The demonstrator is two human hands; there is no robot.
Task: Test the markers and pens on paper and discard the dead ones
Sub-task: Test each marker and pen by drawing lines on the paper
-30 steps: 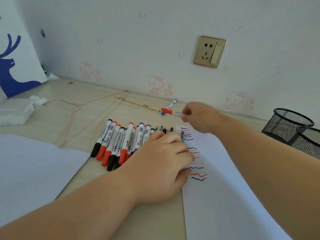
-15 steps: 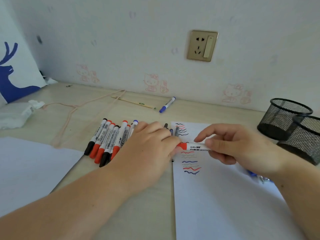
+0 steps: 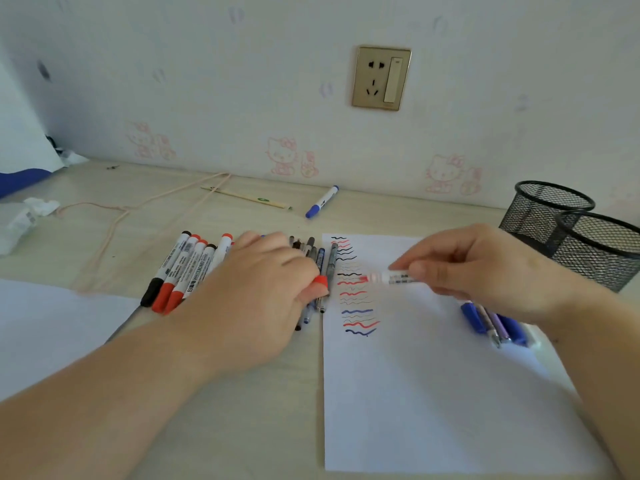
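Observation:
My right hand (image 3: 478,268) pinches an uncapped red marker (image 3: 388,277), its tip pointing left over the white test paper (image 3: 433,393) covered in red, blue and black squiggles (image 3: 353,289). My left hand (image 3: 256,292) lies over a row of markers and pens (image 3: 187,268) left of the paper and pinches the marker's red cap (image 3: 320,280) at its fingertips. Several thin pens (image 3: 322,265) lie along the paper's left edge. Under my right wrist lie a few blue and purple pens (image 3: 491,323) on the paper.
Two black mesh pen cups (image 3: 588,244) stand at the right by the wall. A lone blue marker (image 3: 322,201), a thin wooden stick (image 3: 249,198) and a pink cord (image 3: 138,209) lie near the wall. Another white sheet (image 3: 52,327) lies at the left, crumpled tissue (image 3: 24,220) beyond it.
My right hand brought the red marker from near the wall to the paper. My left hand pulled its cap off, and the two hands have moved apart.

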